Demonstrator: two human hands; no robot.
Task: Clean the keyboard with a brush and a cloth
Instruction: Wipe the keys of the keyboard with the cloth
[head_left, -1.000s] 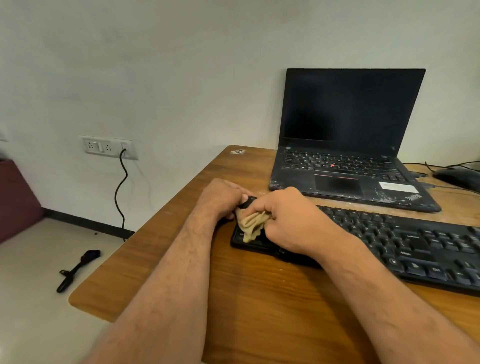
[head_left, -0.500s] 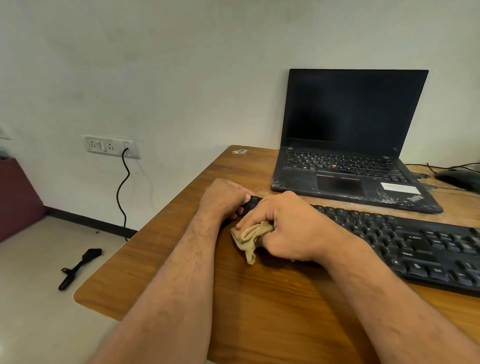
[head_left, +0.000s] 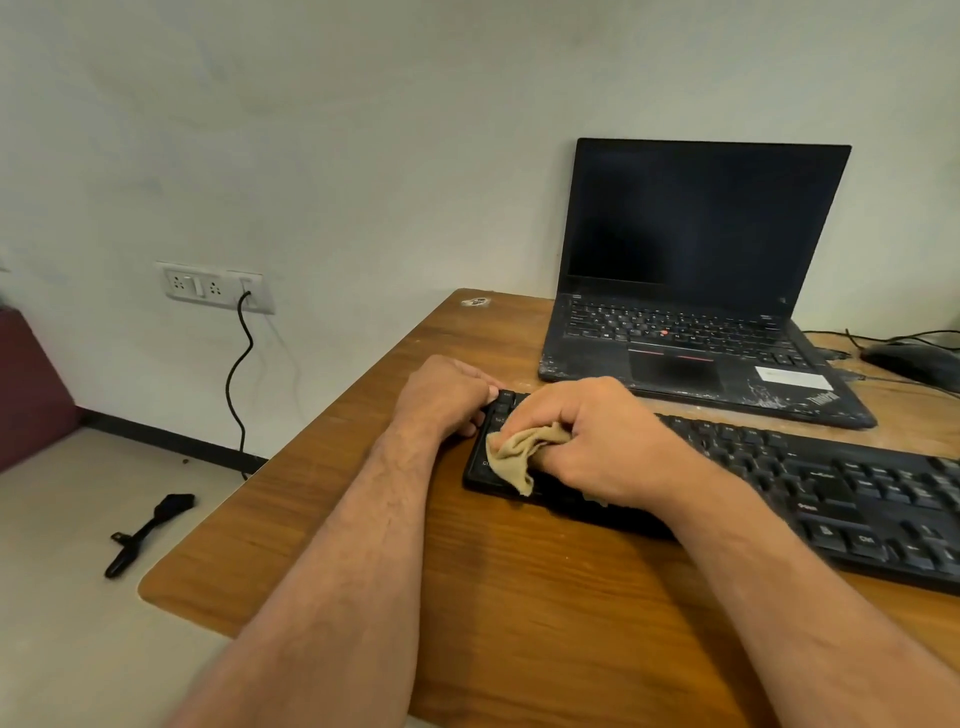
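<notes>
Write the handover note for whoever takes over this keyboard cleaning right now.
Left hand: curled on the left end of the keyboard, steadying it.
Right hand: grips the bunched tan cloth, pressed on the keys at the left end.
The keyboard lies on the wooden desk, in front of the open laptop.
Brush: none on the desk; a dark handled tool on the floor may be it, cannot tell.
Done: cloth wiping begun at the left end.
Left: wipe rightwards across the remaining keys; brushing status cannot be told.
</notes>
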